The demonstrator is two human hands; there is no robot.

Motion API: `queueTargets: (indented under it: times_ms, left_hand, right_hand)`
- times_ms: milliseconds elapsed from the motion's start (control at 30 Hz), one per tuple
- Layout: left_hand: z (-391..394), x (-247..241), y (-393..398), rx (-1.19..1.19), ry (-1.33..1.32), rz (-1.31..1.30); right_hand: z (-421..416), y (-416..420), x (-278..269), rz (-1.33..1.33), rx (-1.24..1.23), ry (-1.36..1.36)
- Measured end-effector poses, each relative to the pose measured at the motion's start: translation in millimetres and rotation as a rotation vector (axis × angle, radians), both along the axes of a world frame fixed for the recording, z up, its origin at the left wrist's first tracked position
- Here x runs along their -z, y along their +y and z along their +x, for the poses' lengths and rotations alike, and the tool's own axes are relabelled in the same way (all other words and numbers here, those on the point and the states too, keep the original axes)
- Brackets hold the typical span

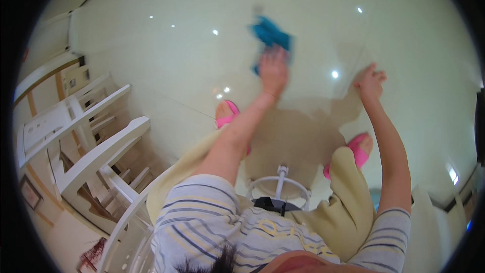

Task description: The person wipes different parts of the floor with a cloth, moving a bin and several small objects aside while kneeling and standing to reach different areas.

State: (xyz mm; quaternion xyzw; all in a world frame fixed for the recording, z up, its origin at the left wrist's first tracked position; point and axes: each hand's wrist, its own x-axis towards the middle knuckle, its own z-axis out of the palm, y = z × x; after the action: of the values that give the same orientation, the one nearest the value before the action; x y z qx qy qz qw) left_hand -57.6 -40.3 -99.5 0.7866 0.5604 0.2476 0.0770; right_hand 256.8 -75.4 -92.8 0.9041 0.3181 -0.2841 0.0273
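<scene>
A crumpled teal cloth (271,32) is out in front of me over the glossy pale tiled floor (303,0). My left hand (273,70) has its fingers over the cloth's near part, and both are slightly blurred. How tightly the fingers grip is hidden. Off to the right, my right hand (370,83) holds nothing. Its fingers are apart and loosely bent, with floor behind them. Just beyond the cloth there is a small blurred grey patch (258,8) that I cannot identify.
Pink slippers (228,113) are on my feet, set wide apart. Between my legs shows a white ring-shaped base (280,182), apparently of a seat. White wooden chairs (102,148) crowd the left side. A pale cabinet-like piece (428,231) stands at lower right.
</scene>
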Motion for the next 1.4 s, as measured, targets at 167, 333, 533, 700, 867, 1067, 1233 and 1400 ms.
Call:
queueTargets:
  times_ms: [167, 333, 533, 700, 867, 1067, 1233, 1400]
  left_hand:
    - [20, -10, -25, 0.546, 0.043, -0.067]
    - [-48, -4, 19, 0.083, 0.086, -0.013]
    - [-161, 34, 99, -0.618, 0.339, 0.12]
    - [-141, 41, 180, -0.806, 0.373, -0.069]
    - [-26, 43, 267, -0.304, 0.315, 0.178]
    - [145, 27, 240, 0.383, 0.153, 0.257]
    - [176, -5, 107, 0.872, -0.006, -0.115]
    - [87, -15, 22, 0.969, -0.024, -0.233]
  right_hand:
    - [15, -28, 25, -0.002, -0.338, -0.197]
    - [19, -30, 20, 0.033, -0.402, -0.255]
    - [17, -32, 10, -0.051, -0.446, -0.292]
    - [-1, -25, -19, -0.109, -0.467, -0.297]
    - [-4, -27, -21, -0.11, -0.443, -0.265]
    - [-13, -23, -27, -0.104, -0.431, -0.191]
    - [1, -31, -23, -0.098, -0.412, -0.202]
    - [6, -30, -10, -0.016, -0.404, -0.226]
